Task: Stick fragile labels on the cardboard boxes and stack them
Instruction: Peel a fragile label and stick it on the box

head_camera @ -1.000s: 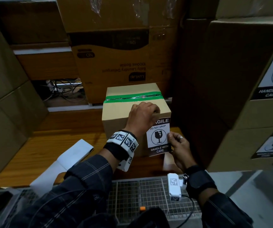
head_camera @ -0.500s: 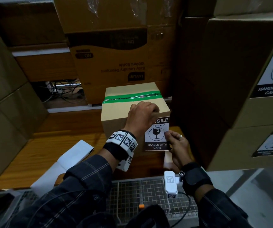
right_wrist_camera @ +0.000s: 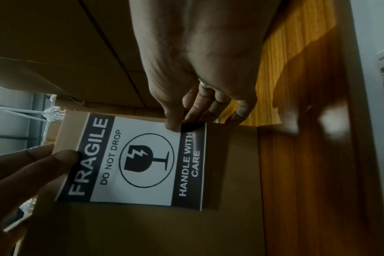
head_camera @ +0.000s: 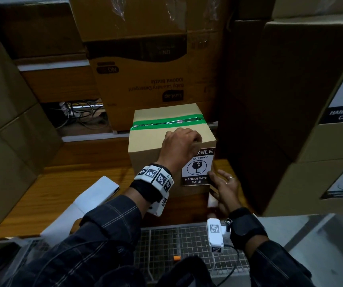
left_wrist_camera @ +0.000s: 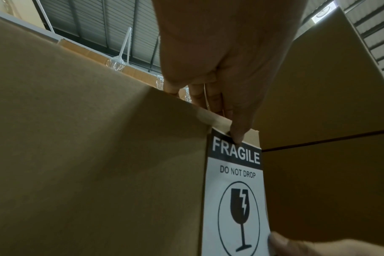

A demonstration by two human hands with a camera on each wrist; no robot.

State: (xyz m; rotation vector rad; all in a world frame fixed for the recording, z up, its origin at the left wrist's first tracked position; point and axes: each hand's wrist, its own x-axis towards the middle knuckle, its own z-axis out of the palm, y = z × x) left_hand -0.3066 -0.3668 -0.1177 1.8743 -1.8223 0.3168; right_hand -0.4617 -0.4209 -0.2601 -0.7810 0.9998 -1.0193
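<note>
a warehouse or stockroom: tall stacks of cardboard boxes [head_camera: 141, 65] are crowding a wooden shelf [head_camera: 48, 183], labelled cartons [head_camera: 332, 121] are standing at right, and a corrugated metal roof [left_wrist_camera: 112, 29] is showing overhead.

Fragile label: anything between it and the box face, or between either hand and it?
Nothing visible. The fragile label lies on the box front; the left hand presses its top edge, the right hand its lower right corner.
</note>
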